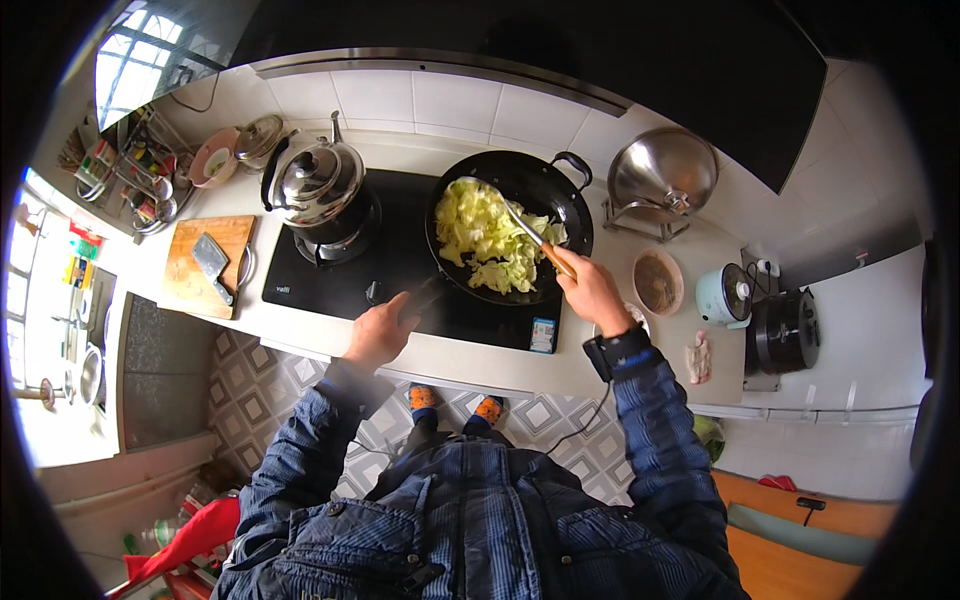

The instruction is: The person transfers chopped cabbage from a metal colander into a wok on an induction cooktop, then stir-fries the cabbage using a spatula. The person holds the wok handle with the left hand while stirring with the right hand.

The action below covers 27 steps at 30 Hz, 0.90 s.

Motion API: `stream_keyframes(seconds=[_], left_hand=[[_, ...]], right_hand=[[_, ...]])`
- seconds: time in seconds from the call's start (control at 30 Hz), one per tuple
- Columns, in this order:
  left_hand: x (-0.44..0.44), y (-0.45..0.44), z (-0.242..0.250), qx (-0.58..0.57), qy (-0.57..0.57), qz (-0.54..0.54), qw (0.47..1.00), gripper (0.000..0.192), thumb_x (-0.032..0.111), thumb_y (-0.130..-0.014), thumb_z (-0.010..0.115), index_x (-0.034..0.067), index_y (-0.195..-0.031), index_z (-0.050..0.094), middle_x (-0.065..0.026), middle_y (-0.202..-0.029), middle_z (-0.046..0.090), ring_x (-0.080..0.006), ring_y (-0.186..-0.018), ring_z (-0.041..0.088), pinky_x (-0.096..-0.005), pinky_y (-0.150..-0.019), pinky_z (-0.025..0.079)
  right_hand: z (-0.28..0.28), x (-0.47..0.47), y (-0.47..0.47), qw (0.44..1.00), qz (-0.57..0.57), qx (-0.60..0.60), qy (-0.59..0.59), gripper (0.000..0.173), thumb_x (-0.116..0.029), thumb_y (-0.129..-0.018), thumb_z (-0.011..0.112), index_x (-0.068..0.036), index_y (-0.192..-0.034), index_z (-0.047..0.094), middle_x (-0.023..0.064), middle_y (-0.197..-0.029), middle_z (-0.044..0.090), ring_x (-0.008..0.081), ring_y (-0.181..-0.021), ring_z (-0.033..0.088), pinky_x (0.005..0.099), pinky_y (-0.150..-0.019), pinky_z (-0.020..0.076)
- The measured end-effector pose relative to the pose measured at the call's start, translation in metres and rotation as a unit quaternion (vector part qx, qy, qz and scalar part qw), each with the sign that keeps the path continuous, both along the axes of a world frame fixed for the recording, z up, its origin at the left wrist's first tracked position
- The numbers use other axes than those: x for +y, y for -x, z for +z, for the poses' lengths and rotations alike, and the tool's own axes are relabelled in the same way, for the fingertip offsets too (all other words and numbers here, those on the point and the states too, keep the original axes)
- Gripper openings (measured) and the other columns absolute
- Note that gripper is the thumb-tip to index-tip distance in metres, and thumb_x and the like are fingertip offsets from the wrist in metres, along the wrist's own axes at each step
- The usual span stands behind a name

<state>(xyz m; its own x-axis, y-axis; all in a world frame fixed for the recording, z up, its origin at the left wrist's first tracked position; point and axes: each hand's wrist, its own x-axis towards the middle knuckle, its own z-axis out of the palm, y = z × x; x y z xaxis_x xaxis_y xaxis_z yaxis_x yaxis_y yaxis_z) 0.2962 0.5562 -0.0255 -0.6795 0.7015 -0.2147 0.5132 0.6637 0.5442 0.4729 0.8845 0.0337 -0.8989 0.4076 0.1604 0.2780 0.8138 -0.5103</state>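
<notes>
A black wok (559,187) sits over the right side of the black glass gas hob (409,225). Pale green cabbage leaves (487,236) fill much of its bowl. My left hand (379,330) grips the wok's dark handle (424,298), slightly blurred. In my right hand (596,289) is the wooden handle of a metal wok spatula (532,232). Its blade reaches into the leaves at the far left of the wok, partly hidden by them.
A steel kettle (319,184) stands on the left burner. Left of the hob, a cleaver (211,262) lies on a wooden cutting board (180,240). To the right are a domed wok lid (660,172) on a rack, a pink bowl (658,281), a small electric pot (724,294) and a crumpled cloth (699,358).
</notes>
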Motion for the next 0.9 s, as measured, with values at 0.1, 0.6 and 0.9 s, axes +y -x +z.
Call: stream_keyframes(seconds=[0.1, 0.6, 0.9], left_hand=[[0.000, -0.001, 0.001, -0.004, 0.000, 0.002, 1.000, 0.053, 0.038, -0.097, 0.064, 0.011, -0.142, 0.055, -0.0223, -0.110, 0.073, -0.0409, -0.106, 0.068, -0.0489, -0.092, 0.053], [0.006, 0.020, 0.015, -0.287, 0.021, -0.006, 0.958, 0.033, 0.031, -0.100, 0.066, 0.005, -0.119, 0.056, -0.0117, -0.080, 0.063, -0.0236, -0.067, 0.063, -0.0367, -0.059, 0.053], [0.013, 0.019, 0.000, -0.535, 0.012, 0.027, 0.844, 0.020, 0.016, -0.100, 0.063, 0.001, -0.107, 0.053, -0.0101, -0.088, 0.063, -0.0172, -0.068, 0.068, -0.0287, -0.053, 0.056]], right_hand=[[0.036, -0.012, -0.041, 0.987, 0.061, -0.062, -0.136, 0.061, -0.004, -0.090, 0.059, -0.024, -0.148, 0.055, 0.0157, -0.092, 0.058, 0.0415, -0.072, 0.064, 0.0511, -0.068, 0.0528], [0.071, -0.063, -0.086, 0.975, -0.035, -0.177, -0.133, 0.061, -0.002, -0.089, 0.059, -0.027, -0.145, 0.059, 0.0136, -0.094, 0.056, 0.0377, -0.077, 0.064, 0.0472, -0.070, 0.0533], [0.176, -0.056, -0.133, 0.965, -0.066, -0.203, -0.155, 0.058, 0.002, -0.082, 0.059, -0.024, -0.132, 0.070, 0.0126, -0.085, 0.057, 0.0363, -0.075, 0.063, 0.0469, -0.069, 0.0517]])
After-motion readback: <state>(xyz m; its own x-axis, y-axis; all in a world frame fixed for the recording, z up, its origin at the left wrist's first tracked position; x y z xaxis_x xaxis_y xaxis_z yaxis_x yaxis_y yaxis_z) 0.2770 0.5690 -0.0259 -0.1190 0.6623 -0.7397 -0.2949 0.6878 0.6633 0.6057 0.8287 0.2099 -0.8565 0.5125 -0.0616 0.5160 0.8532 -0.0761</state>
